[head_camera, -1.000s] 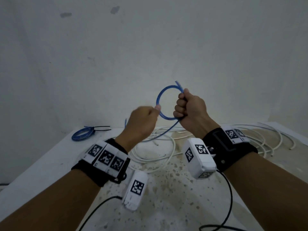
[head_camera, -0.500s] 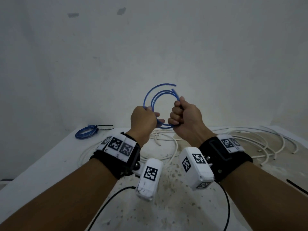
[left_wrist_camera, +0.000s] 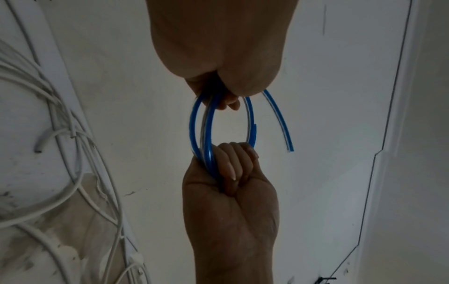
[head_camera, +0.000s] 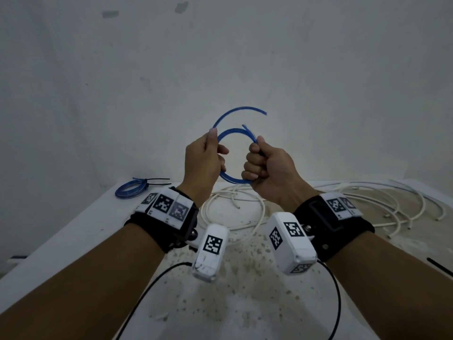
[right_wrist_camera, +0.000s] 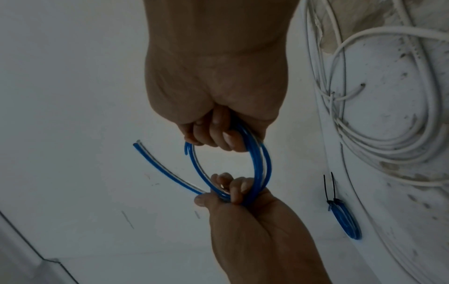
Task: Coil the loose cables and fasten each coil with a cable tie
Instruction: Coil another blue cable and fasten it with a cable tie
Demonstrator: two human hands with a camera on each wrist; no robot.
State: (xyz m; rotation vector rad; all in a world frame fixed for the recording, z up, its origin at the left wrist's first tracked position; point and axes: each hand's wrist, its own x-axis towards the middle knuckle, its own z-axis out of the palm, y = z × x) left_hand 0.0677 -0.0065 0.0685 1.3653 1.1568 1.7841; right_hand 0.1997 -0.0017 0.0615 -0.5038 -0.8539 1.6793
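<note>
Both hands hold a blue cable (head_camera: pixel 230 132) wound into a small coil above the table. My right hand (head_camera: pixel 259 163) grips the coil's right side in a fist. My left hand (head_camera: pixel 212 153) pinches the left side, thumb on top. One loose end (head_camera: pixel 263 112) arcs free above the coil. The left wrist view has the coil (left_wrist_camera: pixel 206 130) between my left hand (left_wrist_camera: pixel 218 92) and right fist (left_wrist_camera: pixel 233 169). The right wrist view has the same coil (right_wrist_camera: pixel 260 165) and free end (right_wrist_camera: pixel 150 155). Loose white cables (head_camera: pixel 235 209) lie tangled on the table.
A finished blue coil (head_camera: pixel 130 190) fastened with black cable ties (head_camera: pixel 158 181) lies at the table's far left. More white cables (head_camera: pixel 392 204) sprawl to the right. A black strip (head_camera: pixel 438 266) lies at the right edge. A bare wall stands close behind.
The left hand has brought the cable round into further loops and risen to pinch the coil's left side. The cable's tail has left the table and now arcs free above.
</note>
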